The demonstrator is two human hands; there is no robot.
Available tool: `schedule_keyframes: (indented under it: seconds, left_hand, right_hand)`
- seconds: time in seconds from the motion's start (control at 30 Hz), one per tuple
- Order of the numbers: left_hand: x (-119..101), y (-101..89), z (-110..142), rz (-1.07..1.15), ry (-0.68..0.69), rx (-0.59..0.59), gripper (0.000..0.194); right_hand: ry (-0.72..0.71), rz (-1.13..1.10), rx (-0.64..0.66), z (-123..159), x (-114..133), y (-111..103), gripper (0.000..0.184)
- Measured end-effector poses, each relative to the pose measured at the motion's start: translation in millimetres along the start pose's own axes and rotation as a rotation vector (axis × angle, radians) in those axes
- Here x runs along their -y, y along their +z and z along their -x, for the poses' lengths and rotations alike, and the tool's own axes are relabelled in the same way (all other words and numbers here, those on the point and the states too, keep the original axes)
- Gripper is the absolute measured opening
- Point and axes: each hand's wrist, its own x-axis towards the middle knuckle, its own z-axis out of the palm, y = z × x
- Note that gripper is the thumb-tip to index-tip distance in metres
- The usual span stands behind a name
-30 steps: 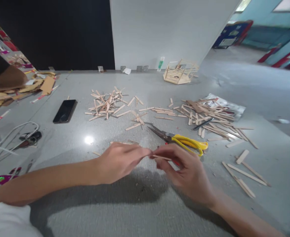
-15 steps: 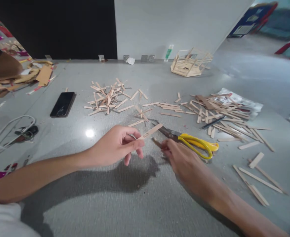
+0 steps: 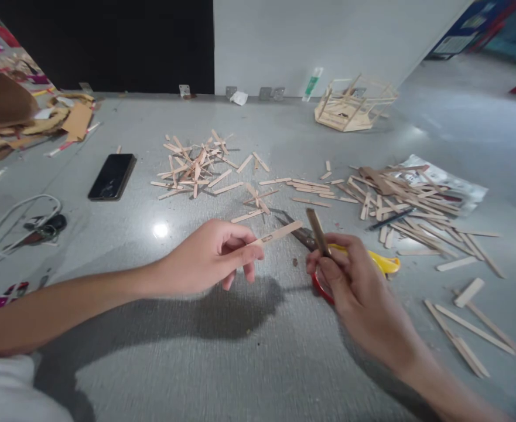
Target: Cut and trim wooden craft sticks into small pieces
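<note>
a smartphone (image 3: pixel 112 177) lies left of the craft-stick pile (image 3: pixel 197 170), scissors (image 3: pixel 385 263) right and nearer, a craft-stick frame (image 3: pixel 343 120) behind, perhaps touching the wall (image 3: pixel 341 35).

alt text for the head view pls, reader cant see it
A person's left hand holds out a flat wooden stick while the right hand grips a narrow brownish object above a grey table. Yellow-handled shears lie partly behind the right hand, with loose sticks scattered beyond.

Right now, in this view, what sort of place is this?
Probably a craft or model-making workspace: loose wooden sticks, yellow-handled shears and a small stick frame sit on a grey tabletop.
</note>
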Motion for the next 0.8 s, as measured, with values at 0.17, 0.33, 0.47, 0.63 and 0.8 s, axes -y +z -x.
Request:
schedule_keyframes:
  seconds: [0.17, 0.33, 0.47, 0.63, 0.8]
  left_hand:
    - [14.1, -13.7, -12.4, -0.151, -0.030, 0.061, 0.028]
    - [37.0, -32.1, -29.9, -0.317, -0.083, 0.266, 0.030]
    - [45.8, -34.4, -36.6, -0.373, -0.113, 0.337, 0.036]
    - [46.4, -30.8, -39.0, -0.517, 0.015, 0.325, 0.036]
    - [49.1, -32.1, -42.0, -0.499, 0.048, 0.366, 0.035]
  right_hand:
    - [-0.007, 0.049, 0.111, -4.7, -0.1, -3.9, 0.023]
    - [-0.141, 0.181, 0.146, -9.7, -5.3, -3.5, 0.027]
    - [-0.324, 0.453, 0.197, -7.2, -9.2, 1.6, 0.027]
    - [-0.647, 0.607, 0.264, -0.2, -6.4, 11.2, 0.044]
    - [-0.672, 0.758, 0.161, 3.3, -3.4, 28.3, 0.037]
